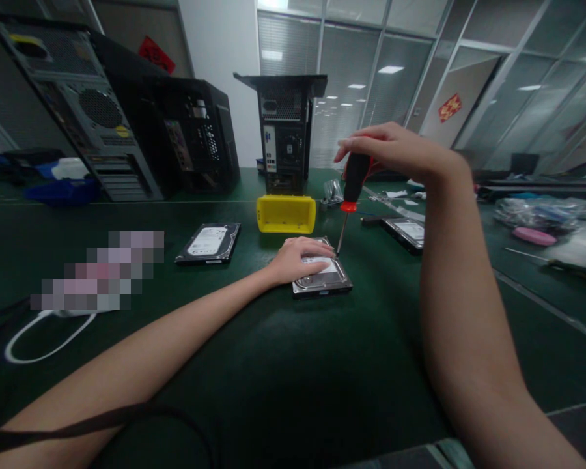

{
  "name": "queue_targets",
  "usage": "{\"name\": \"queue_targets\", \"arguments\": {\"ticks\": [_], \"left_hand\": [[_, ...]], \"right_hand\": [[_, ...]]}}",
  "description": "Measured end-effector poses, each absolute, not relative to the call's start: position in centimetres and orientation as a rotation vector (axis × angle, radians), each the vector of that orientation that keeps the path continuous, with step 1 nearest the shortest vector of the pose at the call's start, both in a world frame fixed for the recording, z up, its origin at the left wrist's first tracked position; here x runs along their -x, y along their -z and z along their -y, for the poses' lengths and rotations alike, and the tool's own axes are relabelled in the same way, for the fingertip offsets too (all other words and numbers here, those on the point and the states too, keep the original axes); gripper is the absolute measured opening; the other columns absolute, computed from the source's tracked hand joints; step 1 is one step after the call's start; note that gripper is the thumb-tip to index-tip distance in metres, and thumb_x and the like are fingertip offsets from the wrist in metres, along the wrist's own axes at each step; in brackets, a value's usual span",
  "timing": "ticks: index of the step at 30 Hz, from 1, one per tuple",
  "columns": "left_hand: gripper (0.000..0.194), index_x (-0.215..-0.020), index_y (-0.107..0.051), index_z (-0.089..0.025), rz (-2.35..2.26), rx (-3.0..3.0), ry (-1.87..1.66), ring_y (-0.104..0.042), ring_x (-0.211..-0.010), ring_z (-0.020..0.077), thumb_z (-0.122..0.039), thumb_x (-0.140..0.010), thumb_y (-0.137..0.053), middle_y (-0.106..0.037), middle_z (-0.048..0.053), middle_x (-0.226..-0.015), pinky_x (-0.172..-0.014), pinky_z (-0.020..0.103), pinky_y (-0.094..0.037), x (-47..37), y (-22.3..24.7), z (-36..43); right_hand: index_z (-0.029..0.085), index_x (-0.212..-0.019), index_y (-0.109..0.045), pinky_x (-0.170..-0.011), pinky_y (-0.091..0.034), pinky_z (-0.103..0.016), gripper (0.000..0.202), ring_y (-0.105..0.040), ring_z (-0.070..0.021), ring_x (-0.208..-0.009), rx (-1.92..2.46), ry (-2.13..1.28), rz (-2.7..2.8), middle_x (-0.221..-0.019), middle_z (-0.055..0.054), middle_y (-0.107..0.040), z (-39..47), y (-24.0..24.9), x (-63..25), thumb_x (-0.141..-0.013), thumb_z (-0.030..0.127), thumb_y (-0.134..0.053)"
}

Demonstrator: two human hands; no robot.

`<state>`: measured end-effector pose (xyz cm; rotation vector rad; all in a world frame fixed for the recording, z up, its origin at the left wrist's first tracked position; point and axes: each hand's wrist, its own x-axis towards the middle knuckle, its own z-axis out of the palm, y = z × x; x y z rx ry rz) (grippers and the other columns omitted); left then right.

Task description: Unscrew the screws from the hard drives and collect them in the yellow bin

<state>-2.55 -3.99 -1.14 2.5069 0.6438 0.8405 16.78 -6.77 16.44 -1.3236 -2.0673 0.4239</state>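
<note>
A silver hard drive (325,281) lies flat on the green tabletop in front of me. My left hand (303,257) rests on its top with fingers stretched out, partly covering the white label. From above, my right hand (378,146) is wrapped round the black and red handle of a screwdriver (356,179). The screwdriver stands nearly upright, its tip at the drive's right edge; whether it sits in a screw is too small to tell. Just behind the drive is a yellow plastic bin (286,215), tipped so its opening faces me.
Another hard drive (208,242) lies to the left, and a third drive (407,232) to the right. Computer cases (286,140) stand along the back. A blurred-out item with a white loop (49,352) lies at left. Plastic bags (542,215) and a pink disc (534,236) are far right.
</note>
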Motion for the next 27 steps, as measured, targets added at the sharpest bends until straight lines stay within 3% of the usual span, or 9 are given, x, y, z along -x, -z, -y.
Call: {"name": "queue_targets", "arguments": {"ticks": [19, 27], "left_hand": [[0.025, -0.106, -0.069, -0.025, -0.634, -2.501, -0.843, -0.056, -0.117, 0.021, -0.032, -0.083, -0.061, -0.066, 0.002, -0.118, -0.104, 0.046, -0.037, 2.55, 1.19, 3.99], [0.025, -0.105, -0.069, -0.026, -0.649, -2.492, -0.829, -0.056, -0.116, 0.0211, -0.031, -0.082, -0.061, -0.066, 0.001, -0.118, -0.105, 0.046, -0.036, 2.53, 1.07, 4.07]], "right_hand": [[0.015, -0.096, -0.068, -0.075, -0.053, -0.03, 0.036, -0.064, -0.0144, -0.076, 1.338, -0.409, 2.061, -0.086, -0.007, -0.067, 6.54, -16.41, -16.96, -0.087, 0.046, -0.053], [0.012, -0.091, -0.069, -0.07, -0.051, -0.027, 0.039, -0.062, -0.013, -0.07, 1.337, -0.402, 2.034, -0.083, -0.008, -0.067, 6.63, -16.41, -16.98, -0.085, 0.049, -0.056]]}}
